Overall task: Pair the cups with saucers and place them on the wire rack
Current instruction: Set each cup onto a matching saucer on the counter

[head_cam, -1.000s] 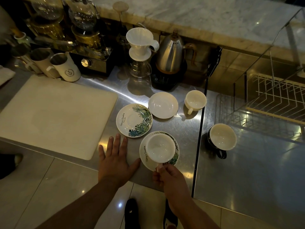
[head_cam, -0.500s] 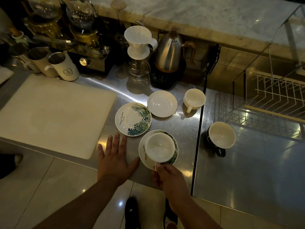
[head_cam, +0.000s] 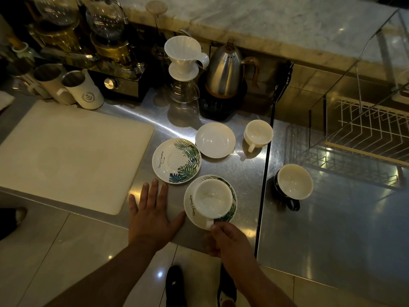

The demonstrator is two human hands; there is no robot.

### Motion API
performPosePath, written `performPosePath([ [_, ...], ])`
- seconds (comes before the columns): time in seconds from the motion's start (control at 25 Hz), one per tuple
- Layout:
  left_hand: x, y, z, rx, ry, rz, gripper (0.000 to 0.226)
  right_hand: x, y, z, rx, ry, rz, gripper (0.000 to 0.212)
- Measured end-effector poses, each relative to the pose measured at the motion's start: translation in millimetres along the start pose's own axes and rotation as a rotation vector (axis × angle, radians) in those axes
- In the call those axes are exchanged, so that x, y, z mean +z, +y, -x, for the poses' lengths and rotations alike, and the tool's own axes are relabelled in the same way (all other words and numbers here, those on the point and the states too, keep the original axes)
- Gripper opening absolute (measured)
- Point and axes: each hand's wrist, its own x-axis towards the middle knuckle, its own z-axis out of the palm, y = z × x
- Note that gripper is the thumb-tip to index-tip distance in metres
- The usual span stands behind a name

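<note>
Little has changed: right hand [head_cam: 225, 239] still pinches the handle of the white cup [head_cam: 213, 199] seated on the near leaf saucer [head_cam: 231, 214], left hand [head_cam: 152, 212] stays spread flat on the counter; first pair formed, rack placement pending.

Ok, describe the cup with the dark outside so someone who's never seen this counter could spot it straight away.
Start at the wire rack on the right, then look just in front of it on the steel counter. The dark cup stands there alone, without a saucer. It is the only cup with a black outside and black handle; the others are white all over.
</note>
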Motion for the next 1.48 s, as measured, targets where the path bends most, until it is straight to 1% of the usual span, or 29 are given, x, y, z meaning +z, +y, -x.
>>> performPosePath([
  [0.16,-2,0,0,-0.002,-0.009,0.005,0.1,-11,0,-1,0.008,0.035,0.014,0.019],
  [0.32,-3,1,1,0.002,-0.01,0.014,0.099,-34,0,-7,-0.015,0.173,0.056,0.02],
  [0.56,-4,2,1,0.001,-0.005,0.004,0.099,-79,-3,-22,0.007,0.292,-0.104,0.011],
  [0.68,-4,2,1,-0.004,-0.013,-0.01,0.099,-98,-5,-31,0.021,0.39,-0.138,0.017],
  [0.76,-4,2,2,-0.005,-0.012,-0.007,0.099,-111,-6,-36,0.035,0.439,-0.19,0.008],
  [0.88,-5,2,2,-0.005,-0.009,-0.008,0.099,-125,-9,-43,-0.014,0.484,-0.236,0.011],
  [1.0,-4,2,1,-0.001,-0.005,-0.007,0.099,-132,-13,-50,-0.054,0.514,-0.274,0.013],
  [1.2,-1,1,0,-0.009,0.003,-0.015,0.099,-142,-9,-61,-0.005,0.515,-0.263,0.016],
  [1.36,2,-1,0,-0.006,0.006,-0.019,0.099,-146,-7,-66,0.059,0.537,-0.338,0.019],
  [1.48,2,-2,-1,-0.008,0.006,-0.024,0.099,-143,-11,-65,0.085,0.492,-0.402,0.022],
])
